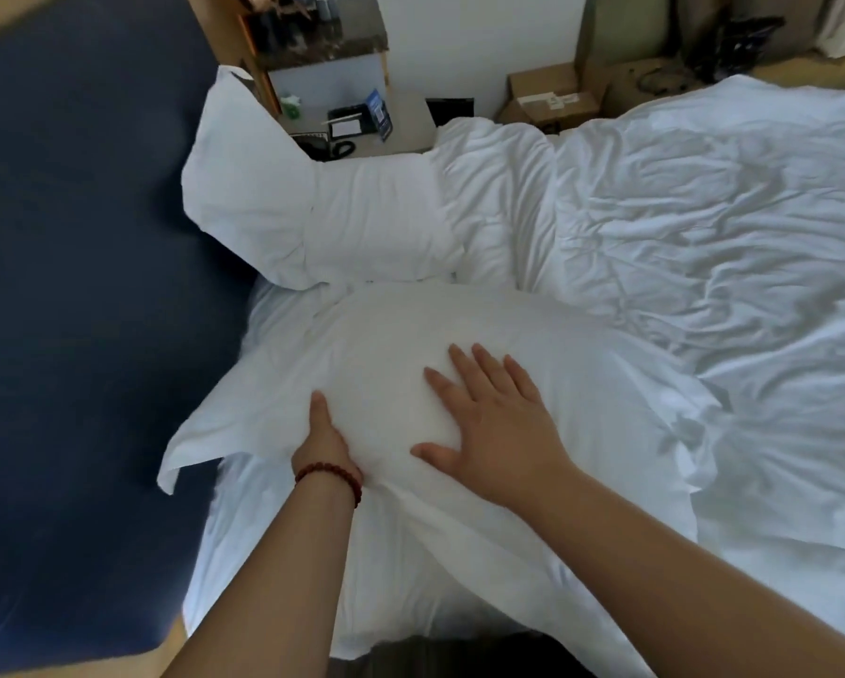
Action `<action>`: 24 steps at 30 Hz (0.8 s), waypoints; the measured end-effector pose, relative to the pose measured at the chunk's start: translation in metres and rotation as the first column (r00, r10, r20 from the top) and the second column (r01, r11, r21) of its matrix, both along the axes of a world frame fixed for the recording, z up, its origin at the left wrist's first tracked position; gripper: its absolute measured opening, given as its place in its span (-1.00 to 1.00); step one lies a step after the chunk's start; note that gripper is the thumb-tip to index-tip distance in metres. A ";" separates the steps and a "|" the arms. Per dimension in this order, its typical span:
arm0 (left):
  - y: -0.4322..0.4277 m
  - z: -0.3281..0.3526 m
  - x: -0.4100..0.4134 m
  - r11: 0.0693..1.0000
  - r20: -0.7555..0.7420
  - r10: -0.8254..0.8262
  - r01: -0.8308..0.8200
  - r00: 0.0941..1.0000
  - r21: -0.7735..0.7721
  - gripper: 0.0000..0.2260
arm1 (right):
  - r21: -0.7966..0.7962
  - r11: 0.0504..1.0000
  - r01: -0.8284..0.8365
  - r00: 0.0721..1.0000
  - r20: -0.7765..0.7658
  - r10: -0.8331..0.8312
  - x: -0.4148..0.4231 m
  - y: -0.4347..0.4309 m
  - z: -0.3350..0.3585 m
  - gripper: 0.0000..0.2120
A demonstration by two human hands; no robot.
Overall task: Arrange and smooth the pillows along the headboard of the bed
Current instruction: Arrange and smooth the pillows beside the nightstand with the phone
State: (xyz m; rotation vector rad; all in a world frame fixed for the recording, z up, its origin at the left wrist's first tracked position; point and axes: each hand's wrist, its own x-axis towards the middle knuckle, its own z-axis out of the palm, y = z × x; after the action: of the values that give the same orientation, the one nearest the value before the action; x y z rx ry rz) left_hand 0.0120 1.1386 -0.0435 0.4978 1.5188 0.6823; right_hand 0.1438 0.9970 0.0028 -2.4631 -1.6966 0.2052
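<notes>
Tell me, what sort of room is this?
Probably a hotel bedroom: a bed with a crumpled white duvet, plump white pillows against a padded dark blue headboard, and a black desk telephone on the bedside table.

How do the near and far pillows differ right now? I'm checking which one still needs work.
The near pillow has both hands on it: right hand flat on top, left hand at its side; the far pillow is untouched. The near one lies flatter; the far one leans against the headboard. Both are white.

The near pillow [386,364] lies beside the headboard [83,286] at left; the far pillow [312,212] sits behind it, the duvet [704,237] right, seemingly touching both
</notes>
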 end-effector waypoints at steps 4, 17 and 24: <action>-0.002 -0.024 -0.029 0.983 -0.007 -0.180 0.179 0.984 -0.043 -0.43 | -0.001 0.998 0.056 0.997 0.046 -0.056 -0.032 -0.028 -0.023 -0.23; -0.144 -0.019 -0.017 -0.116 -0.803 -0.580 0.962 0.136 0.246 -0.36 | -0.004 0.786 0.619 0.756 -0.271 -0.596 -0.054 -0.180 -0.096 -0.21; -0.176 -0.031 0.006 -0.584 -0.961 -0.205 0.811 -0.188 -0.034 -0.29 | -0.213 0.471 0.856 0.173 -0.741 -0.649 -0.014 -0.212 -0.109 -0.06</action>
State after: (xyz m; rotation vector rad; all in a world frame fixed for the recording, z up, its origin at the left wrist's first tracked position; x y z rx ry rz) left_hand 0.0179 0.9628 -0.0747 2.8441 0.3086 -0.1882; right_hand 0.1298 0.7850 -0.1060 -2.1613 0.0067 0.6944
